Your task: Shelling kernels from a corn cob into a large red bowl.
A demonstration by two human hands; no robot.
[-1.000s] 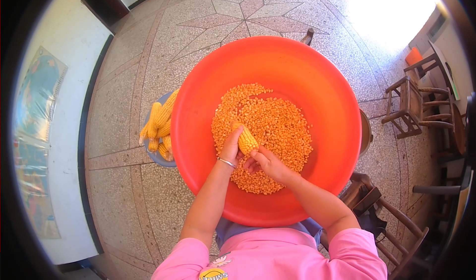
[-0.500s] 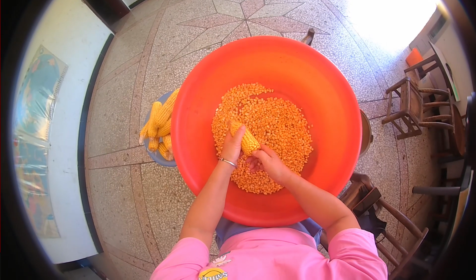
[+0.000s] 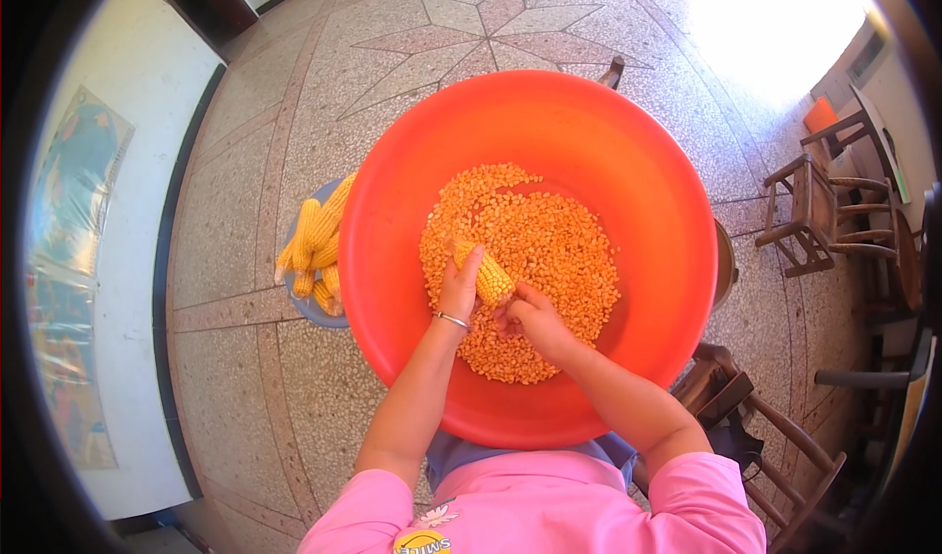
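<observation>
both hands work a corn cob over an orange basin

the left hand [image 3: 459, 289] grips the corn cob [image 3: 483, 276], now tipped a little further over the loose kernels [image 3: 530, 250] than a second ago; the right hand [image 3: 530, 320] closes on its lower end. the basin [image 3: 628, 152] sits on the floor [image 3: 235, 211], more cobs [image 3: 316, 245] at its left edge. a colourful poster [image 3: 69, 260] hangs on the left wall.
</observation>
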